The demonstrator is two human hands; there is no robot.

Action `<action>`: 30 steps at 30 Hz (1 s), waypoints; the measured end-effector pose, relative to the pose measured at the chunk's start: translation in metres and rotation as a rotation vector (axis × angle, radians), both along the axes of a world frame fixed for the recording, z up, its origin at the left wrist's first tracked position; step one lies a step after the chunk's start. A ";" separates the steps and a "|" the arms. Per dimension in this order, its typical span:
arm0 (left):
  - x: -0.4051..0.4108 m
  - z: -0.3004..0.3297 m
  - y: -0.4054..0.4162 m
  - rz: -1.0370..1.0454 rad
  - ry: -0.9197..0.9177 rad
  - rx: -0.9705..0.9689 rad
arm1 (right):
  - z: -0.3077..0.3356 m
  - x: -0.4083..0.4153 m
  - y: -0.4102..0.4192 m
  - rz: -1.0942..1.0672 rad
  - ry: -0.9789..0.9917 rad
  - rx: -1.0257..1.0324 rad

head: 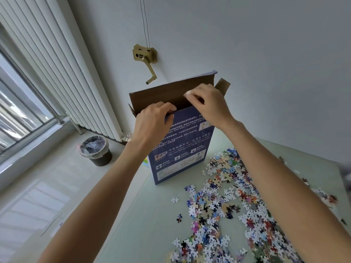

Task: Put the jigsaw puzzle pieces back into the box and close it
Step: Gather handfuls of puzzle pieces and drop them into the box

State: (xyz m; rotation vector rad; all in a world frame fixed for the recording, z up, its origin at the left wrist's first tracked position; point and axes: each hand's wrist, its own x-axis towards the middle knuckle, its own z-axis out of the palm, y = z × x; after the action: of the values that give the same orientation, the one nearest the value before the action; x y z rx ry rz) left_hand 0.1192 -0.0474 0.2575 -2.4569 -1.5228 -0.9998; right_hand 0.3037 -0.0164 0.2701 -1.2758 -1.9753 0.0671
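Box [180,149] upright, rim pinched by left hand [152,122]; right hand [209,103] over opening.

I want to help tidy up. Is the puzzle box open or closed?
Open. The blue puzzle box stands upright, its brown top flap raised, with both hands at its mouth.

- Box [180,149]: tall, dark blue with white print, standing upright on end on the table's left part, top open, brown lid flap raised behind the opening, a small side flap sticking up at right
- Pieces [231,205]: many, multicoloured, scattered loose on the table right of the box and nearer the viewer
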 end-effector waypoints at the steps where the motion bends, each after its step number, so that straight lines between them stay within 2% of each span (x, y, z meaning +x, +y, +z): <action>1: 0.001 -0.001 -0.004 0.019 0.014 0.046 | -0.005 0.004 -0.013 -0.010 0.031 0.053; 3: 0.005 -0.004 -0.016 0.041 0.027 0.169 | -0.022 0.013 -0.043 -0.052 0.064 0.093; 5: 0.011 -0.013 -0.030 -0.026 0.015 0.271 | -0.048 0.023 -0.075 -0.093 0.074 0.059; 8: 0.019 -0.044 -0.057 -0.199 -0.002 0.239 | -0.099 0.039 -0.129 -0.132 0.062 -0.105; 11: 0.027 -0.091 -0.087 -0.316 -0.045 0.017 | -0.155 0.052 -0.181 -0.207 0.050 -0.369; 13: 0.034 -0.127 -0.106 -0.325 -0.031 -0.224 | -0.187 0.061 -0.217 -0.281 0.034 -0.585; 16: 0.042 -0.181 -0.128 -0.260 0.109 -0.648 | -0.224 0.072 -0.262 -0.336 -0.044 -0.865; 20: 0.047 -0.232 -0.161 -0.137 0.388 -1.071 | -0.266 0.074 -0.312 -0.355 -0.110 -1.066; 22: 0.043 -0.247 -0.175 -0.116 0.510 -1.167 | -0.281 0.065 -0.321 -0.357 -0.254 -1.110; 25: 0.033 -0.261 -0.199 -0.083 0.609 -1.186 | -0.295 0.046 -0.327 -0.406 -0.421 -1.121; 30: 0.005 -0.275 -0.245 0.065 0.605 -1.144 | -0.307 0.013 -0.328 -0.370 -0.265 -1.001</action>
State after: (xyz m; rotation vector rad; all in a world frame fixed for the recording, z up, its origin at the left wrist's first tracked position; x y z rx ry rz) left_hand 0.1247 -0.2920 -0.0175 -2.7713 -2.1864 0.8694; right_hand 0.3172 -0.3444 -0.0367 -2.3594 -1.9161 0.8201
